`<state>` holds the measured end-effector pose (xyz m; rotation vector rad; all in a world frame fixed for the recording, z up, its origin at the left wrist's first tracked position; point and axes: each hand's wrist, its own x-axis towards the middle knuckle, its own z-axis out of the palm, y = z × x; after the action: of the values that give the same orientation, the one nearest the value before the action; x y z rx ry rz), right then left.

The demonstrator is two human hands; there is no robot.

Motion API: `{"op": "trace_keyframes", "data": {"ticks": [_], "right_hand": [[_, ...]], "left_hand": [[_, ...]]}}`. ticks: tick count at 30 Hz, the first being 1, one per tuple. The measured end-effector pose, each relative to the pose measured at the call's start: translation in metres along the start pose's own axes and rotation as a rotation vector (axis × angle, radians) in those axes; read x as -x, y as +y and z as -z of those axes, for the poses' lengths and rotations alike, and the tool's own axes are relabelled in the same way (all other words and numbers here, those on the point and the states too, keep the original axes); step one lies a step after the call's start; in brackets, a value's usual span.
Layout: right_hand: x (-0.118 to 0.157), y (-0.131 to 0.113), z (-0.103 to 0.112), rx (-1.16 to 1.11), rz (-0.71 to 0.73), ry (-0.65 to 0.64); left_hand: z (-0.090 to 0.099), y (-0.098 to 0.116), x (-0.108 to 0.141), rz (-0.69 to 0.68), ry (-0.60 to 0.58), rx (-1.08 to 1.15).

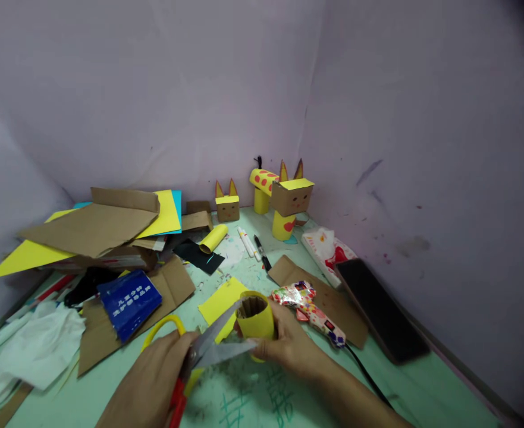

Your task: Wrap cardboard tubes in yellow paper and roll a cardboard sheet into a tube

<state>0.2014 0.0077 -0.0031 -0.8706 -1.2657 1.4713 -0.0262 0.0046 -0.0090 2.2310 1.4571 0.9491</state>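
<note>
My left hand is closed on a pair of scissors with red and yellow handles. The blades are spread apart, one tip at the tube's upper rim and the other by my right thumb. Wrapped around a short cardboard tube covered in yellow paper, my right hand keeps it upright just above the table. The tube's open top shows bare brown cardboard inside. Behind it lies a piece of yellow paper. A flower-patterned glue gun rests just beyond my right hand.
Cardboard and coloured sheets are piled at the left, near white tissue and a blue packet. A giraffe-like paper animal, a small cardboard head and another yellow tube are farther back. A phone lies right.
</note>
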Motion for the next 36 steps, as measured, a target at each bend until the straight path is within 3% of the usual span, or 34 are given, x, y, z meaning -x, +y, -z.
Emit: {"op": "trace_keyframes", "data": {"ticks": [4,7,12,17,29,36], "right_hand": [[0.002,0.0,-0.003,0.027,-0.031,-0.091],[0.003,-0.001,-0.004,0.021,-0.041,-0.138],[0.004,0.0,-0.003,0.041,-0.059,-0.122],[0.005,0.0,-0.001,0.041,-0.054,-0.14],[0.005,-0.007,0.0,0.119,-0.057,-0.182],[0.003,-0.01,0.002,0.145,-0.049,-0.252]], "left_hand": [[0.006,0.011,0.013,-0.298,0.05,-0.241],[0.013,0.016,0.014,-0.392,0.01,-0.345],[0.023,0.015,0.011,-0.432,-0.045,-0.426],[0.032,0.009,0.006,-0.563,-0.114,-0.485],[0.043,0.001,0.001,-0.655,-0.083,-0.538],[0.047,-0.004,0.0,-0.69,-0.135,-0.515]]}}
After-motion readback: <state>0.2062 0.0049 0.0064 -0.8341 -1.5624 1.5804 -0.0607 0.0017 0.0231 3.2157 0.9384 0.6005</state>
